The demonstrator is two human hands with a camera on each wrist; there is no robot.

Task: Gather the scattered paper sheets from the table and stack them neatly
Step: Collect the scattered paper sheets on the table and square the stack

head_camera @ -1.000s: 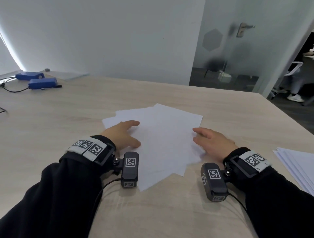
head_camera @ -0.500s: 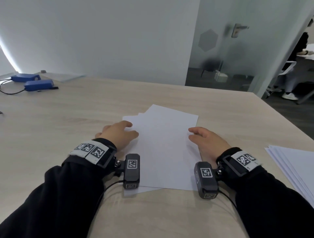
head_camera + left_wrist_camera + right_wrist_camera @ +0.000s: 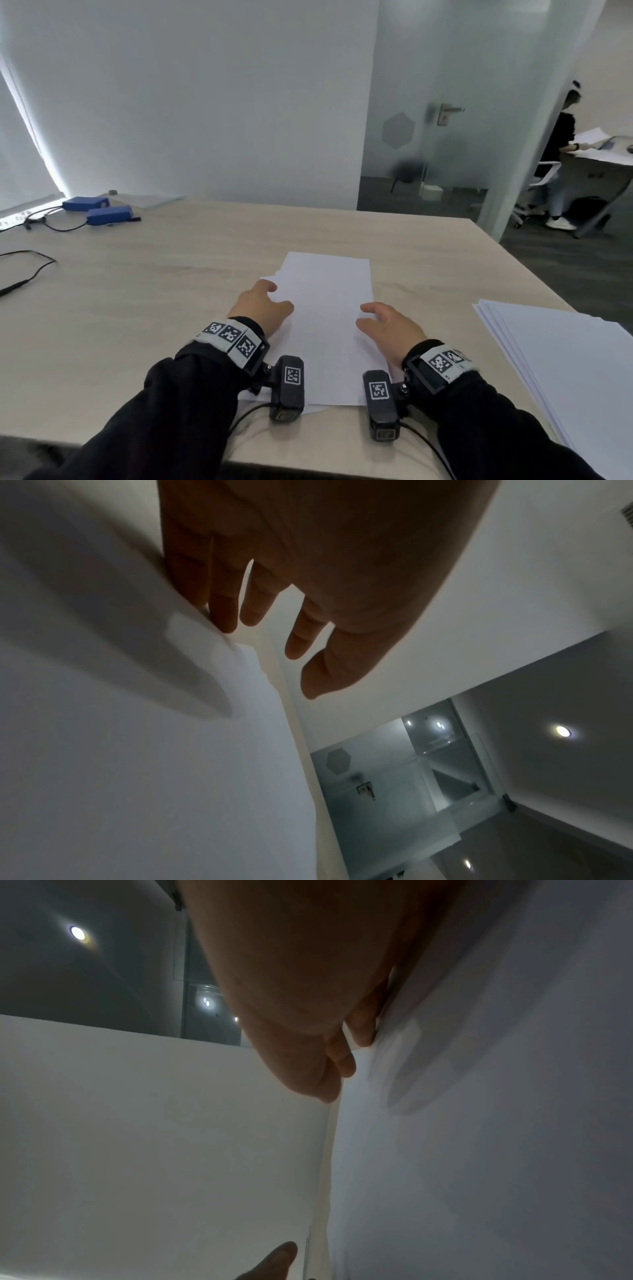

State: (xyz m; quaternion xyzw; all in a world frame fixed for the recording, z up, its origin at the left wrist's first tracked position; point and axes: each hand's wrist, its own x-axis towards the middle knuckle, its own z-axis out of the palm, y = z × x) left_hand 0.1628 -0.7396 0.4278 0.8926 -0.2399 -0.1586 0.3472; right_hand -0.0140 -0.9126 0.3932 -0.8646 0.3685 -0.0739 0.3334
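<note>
Several white paper sheets [image 3: 325,318] lie gathered in a nearly squared pile on the wooden table [image 3: 137,308], between my two hands. My left hand [image 3: 262,306] sits at the pile's left edge, fingers straight and spread, their tips touching the paper [image 3: 137,750]. My right hand [image 3: 383,322] is at the right edge, fingers straight, pressing sideways against the sheets [image 3: 496,1123]. Neither hand grips anything. A few corners stick out at the pile's far left and near edge.
A second stack of white sheets [image 3: 565,359] lies at the table's right edge. Two blue boxes [image 3: 102,210] with black cables [image 3: 30,270] sit at the far left. A person stands at another table behind the glass door at the far right.
Both hands pushed inward. The fanned sheets have turned and closed up into a narrower, nearly aligned pile. My head tilted up, showing more of the room.
</note>
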